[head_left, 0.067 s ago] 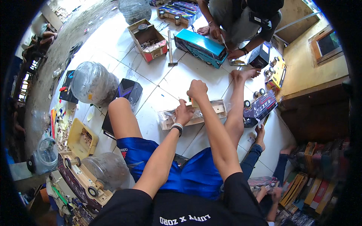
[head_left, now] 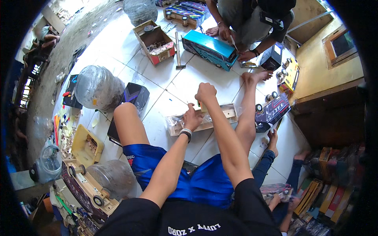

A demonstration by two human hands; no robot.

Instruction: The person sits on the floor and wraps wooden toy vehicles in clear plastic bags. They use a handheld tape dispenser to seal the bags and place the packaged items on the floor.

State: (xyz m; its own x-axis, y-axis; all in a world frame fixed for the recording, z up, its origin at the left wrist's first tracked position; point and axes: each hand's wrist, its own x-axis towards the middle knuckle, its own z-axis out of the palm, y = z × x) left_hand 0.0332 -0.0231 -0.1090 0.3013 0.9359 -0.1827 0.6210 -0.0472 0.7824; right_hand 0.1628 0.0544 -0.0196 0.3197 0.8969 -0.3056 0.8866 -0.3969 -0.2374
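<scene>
A long, shallow wooden frame [head_left: 204,125] lies on the tiled floor between my legs, with clear plastic film [head_left: 173,122] around its left end. My left hand [head_left: 191,119], bracelets at the wrist, is closed at the frame's near middle; its fingertips partly show. Just above the frame, my right hand [head_left: 206,92] is a fist. A small yellow-green piece shows under that fist, but I cannot make out what it grips. Right of the frame is a dark wheeled toy truck body [head_left: 271,113].
Ahead, a co-worker's hands [head_left: 247,56] work by a teal box-shaped truck body [head_left: 210,47]. A hammer [head_left: 179,55] lies beside an open wooden box [head_left: 153,43]. Left are a large clear plastic jar [head_left: 96,87], a yellow bin [head_left: 84,147] and an upturned truck [head_left: 88,185]. Another person sits at lower right.
</scene>
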